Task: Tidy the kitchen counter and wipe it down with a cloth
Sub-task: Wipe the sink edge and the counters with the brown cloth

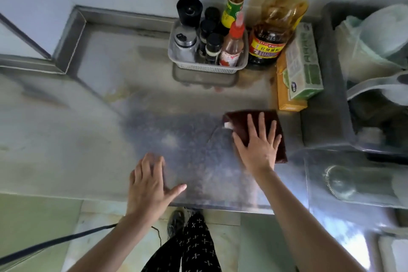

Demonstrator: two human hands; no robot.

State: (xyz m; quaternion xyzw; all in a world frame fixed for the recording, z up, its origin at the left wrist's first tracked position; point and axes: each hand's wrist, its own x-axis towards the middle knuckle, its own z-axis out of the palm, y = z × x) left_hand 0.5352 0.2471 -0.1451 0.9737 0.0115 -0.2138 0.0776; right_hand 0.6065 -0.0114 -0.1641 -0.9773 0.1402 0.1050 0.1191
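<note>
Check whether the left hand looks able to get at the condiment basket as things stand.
Probably yes. The left hand lies flat and empty near the counter's front edge, and bare counter runs between it and the condiment basket; nothing stands in the way.

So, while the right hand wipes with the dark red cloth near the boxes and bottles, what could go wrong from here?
1. The right hand presses the dark red cloth just in front of the orange box; a stroke toward the wall could push it and the green box stacked on it.
2. The tall oil bottle and soy sauce bottle stand close behind and might tip if the boxes are shoved.
3. The left hand leans near the counter edge and might slip on a wet surface.
</note>
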